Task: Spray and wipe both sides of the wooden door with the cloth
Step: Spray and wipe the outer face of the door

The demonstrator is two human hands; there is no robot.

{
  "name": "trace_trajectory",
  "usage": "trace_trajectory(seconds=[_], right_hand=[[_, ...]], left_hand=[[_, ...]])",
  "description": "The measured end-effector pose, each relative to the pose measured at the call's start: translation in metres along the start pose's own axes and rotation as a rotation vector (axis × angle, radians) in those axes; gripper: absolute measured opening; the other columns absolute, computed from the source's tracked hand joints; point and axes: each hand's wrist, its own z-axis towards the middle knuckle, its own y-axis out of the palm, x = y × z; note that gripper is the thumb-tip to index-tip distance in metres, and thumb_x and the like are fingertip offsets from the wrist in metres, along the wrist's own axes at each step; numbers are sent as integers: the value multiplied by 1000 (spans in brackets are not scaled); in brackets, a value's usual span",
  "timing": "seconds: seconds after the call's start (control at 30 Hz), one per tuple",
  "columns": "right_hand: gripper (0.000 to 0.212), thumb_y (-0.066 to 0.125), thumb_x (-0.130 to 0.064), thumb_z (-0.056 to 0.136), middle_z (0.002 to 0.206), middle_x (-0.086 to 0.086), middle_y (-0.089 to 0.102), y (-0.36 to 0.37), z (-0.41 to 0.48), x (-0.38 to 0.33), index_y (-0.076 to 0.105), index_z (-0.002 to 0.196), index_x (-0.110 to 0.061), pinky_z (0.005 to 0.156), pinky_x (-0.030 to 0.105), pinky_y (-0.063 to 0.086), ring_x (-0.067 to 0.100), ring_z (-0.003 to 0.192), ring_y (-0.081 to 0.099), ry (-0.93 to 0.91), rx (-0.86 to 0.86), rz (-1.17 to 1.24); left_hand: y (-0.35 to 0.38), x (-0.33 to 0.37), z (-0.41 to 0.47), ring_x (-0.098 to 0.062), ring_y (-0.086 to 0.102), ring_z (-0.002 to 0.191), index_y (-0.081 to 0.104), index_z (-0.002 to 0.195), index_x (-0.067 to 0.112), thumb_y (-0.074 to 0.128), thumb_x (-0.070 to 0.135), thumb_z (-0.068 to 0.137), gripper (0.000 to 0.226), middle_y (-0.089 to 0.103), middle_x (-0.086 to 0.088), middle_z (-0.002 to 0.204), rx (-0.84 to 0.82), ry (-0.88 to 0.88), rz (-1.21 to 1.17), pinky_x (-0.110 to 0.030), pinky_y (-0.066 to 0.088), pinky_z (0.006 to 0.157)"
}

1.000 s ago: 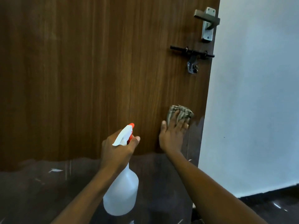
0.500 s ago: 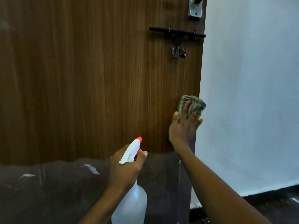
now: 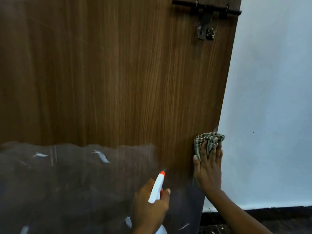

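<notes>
Right hand [image 3: 208,168] was flat on the door [image 3: 118,73], fingers mostly straight and spread, pressing a bunched checked cloth [image 3: 208,141] under the fingertips. It was not really gripping; the palm pressure pinned the cloth to the wood, probably so it could slide. The door's free edge ran just past the little finger, with the pale wall [image 3: 270,98] beyond.

Left hand [image 3: 150,211], lower and to the left of the right one, was curled round the neck of a spray bottle [image 3: 157,188] with a finger near the trigger. The orange nozzle tipped up at the wood beside the cloth, likely to wet the patch next in line. The bottle body was mostly cut off below.

A dark scuffed band [image 3: 67,183] crossed the door at wrist level and below. A black bolt [image 3: 206,11] sat well above the right hand. Judged step: wiping this face near the edge, with the other side not in view.
</notes>
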Motion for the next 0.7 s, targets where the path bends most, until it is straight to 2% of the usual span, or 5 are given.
trace_trajectory(seconds=[0.17, 0.3, 0.37, 0.5, 0.7], right_hand=[[59, 25, -43, 105, 164, 16, 13, 19, 7, -43, 5, 159, -28, 122, 55, 8, 41, 150, 10, -292, 28, -68], [59, 36, -40, 103, 166, 7, 8, 31, -28, 1, 13, 156, -36, 123, 52, 7, 41, 150, 14, -594, -83, -175], [61, 32, -40, 103, 166, 11, 3, 16, -35, 28, 7, 158, -32, 122, 54, 10, 45, 148, 16, -470, -97, -188], [70, 23, -53, 100, 165, 13, -8, -11, 25, -21, -26, 149, -41, 123, 51, 10, 33, 152, -1, 235, 36, 161], [63, 21, -48, 104, 166, 11, -7, -12, 55, -49, -8, 157, -31, 124, 43, -4, 32, 152, -10, 26, 74, 5]], left_hand=[[-2, -3, 4, 0, 56, 85, 54, 92, 37, 70, 35, 80, 20, 59, 26, 90, -17, 77, -13, -5, 38, 80], [-11, 2, -1, 18, 55, 76, 46, 74, 47, 73, 23, 79, 37, 55, 43, 63, 2, 198, -24, 5, 36, 61], [-19, 3, -2, 3, 56, 70, 47, 82, 42, 73, 26, 79, 31, 52, 32, 67, -16, 123, -105, 2, 35, 67], [-27, -4, 3, 1, 50, 74, 45, 101, 35, 71, 32, 79, 35, 48, 21, 96, -15, 65, -155, -10, 41, 78], [-35, -10, 7, -2, 52, 77, 44, 104, 35, 71, 34, 78, 37, 49, 20, 101, -1, 75, -152, -14, 42, 83]])
